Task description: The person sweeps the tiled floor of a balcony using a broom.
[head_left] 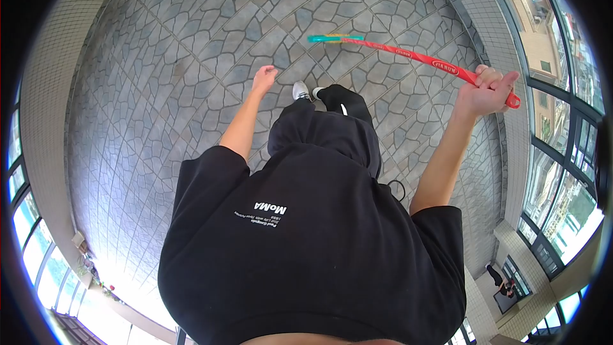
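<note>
My right hand (486, 92) is wrapped round the upper end of a red pole (408, 54), close to its hanging loop. The pole runs away to the left and carries lettering on its sleeve. At its far end is a narrow teal head (322, 39) with yellow strands, broom-like, low over the stone floor. My left hand (264, 80) is out in front of me, its fingers loosely curled and nothing visible in them. Between my hands and below them are my shoes (301, 91).
Patterned stone paving (191, 45) spreads around me. Low tiled walls (54, 83) curve along both sides. Tall dark-framed windows (549, 89) stand on the right. Plants (89, 268) line the lower left. A small figure in black (504, 287) shows near a doorway or glass at the lower right.
</note>
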A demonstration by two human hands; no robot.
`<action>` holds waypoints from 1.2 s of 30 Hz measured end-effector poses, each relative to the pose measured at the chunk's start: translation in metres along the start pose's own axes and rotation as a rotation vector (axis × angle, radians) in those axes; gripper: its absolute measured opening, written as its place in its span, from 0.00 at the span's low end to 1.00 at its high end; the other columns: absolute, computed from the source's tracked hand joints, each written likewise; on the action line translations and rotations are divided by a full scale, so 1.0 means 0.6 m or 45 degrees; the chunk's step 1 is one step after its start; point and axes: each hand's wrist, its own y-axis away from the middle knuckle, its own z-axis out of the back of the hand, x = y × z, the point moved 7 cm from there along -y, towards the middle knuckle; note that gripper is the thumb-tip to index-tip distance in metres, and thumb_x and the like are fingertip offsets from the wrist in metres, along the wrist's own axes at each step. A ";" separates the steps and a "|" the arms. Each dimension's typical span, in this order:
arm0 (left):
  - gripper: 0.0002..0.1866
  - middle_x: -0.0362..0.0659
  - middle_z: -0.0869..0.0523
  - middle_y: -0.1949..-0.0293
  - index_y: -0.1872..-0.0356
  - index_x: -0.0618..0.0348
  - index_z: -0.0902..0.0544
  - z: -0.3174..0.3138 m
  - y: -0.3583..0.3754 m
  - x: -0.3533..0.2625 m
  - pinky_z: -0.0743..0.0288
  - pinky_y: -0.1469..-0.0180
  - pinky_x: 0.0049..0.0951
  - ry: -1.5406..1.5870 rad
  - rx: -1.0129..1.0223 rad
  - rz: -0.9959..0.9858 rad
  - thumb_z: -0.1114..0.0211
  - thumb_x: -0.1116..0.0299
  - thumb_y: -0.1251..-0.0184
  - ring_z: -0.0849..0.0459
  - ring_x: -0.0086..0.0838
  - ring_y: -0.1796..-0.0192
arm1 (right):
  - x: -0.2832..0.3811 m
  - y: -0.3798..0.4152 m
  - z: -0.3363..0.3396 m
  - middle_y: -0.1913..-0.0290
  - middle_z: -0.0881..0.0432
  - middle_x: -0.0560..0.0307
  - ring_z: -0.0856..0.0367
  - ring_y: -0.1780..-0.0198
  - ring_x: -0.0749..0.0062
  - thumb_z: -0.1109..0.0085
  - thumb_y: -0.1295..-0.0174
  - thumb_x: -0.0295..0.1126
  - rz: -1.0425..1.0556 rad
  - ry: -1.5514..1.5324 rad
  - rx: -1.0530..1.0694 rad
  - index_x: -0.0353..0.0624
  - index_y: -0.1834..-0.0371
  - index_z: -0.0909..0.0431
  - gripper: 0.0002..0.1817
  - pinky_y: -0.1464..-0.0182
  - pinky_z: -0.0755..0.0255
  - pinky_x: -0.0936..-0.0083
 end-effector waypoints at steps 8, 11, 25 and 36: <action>0.31 0.47 0.18 0.51 0.40 0.57 0.27 -0.137 0.106 -0.079 0.27 0.54 0.29 0.332 0.215 0.090 0.37 0.47 0.37 0.19 0.29 0.54 | 0.014 0.117 -0.034 0.91 0.44 0.67 0.45 0.88 0.78 0.66 0.24 0.43 0.019 -0.147 0.473 0.51 0.86 0.45 0.26 0.73 0.39 0.73; 0.46 0.50 0.23 0.45 0.30 0.56 0.45 -0.204 0.153 -0.186 0.26 0.55 0.32 0.855 0.377 0.180 0.37 0.38 0.40 0.19 0.34 0.55 | -0.031 0.197 -0.014 0.87 0.38 0.65 0.38 0.83 0.75 0.67 0.24 0.40 -0.096 -0.159 0.537 0.48 0.84 0.42 0.25 0.71 0.35 0.70; 0.47 0.48 0.23 0.54 0.26 0.48 0.55 -0.536 0.296 -0.259 0.24 0.54 0.33 0.572 0.770 0.107 0.34 0.67 0.43 0.19 0.31 0.55 | -0.006 0.241 0.233 0.82 0.28 0.53 0.27 0.78 0.70 0.52 0.40 0.17 -0.306 0.300 0.879 0.31 0.85 0.33 0.14 0.71 0.32 0.77; 0.38 0.42 0.23 0.57 0.32 0.55 0.46 -0.827 0.498 -0.402 0.28 0.48 0.39 0.911 0.977 0.256 0.40 0.68 0.45 0.19 0.29 0.56 | 0.103 0.043 0.380 0.87 0.35 0.61 0.39 0.85 0.80 0.53 0.37 0.21 -0.184 0.505 0.785 0.40 0.89 0.45 0.22 0.80 0.48 0.80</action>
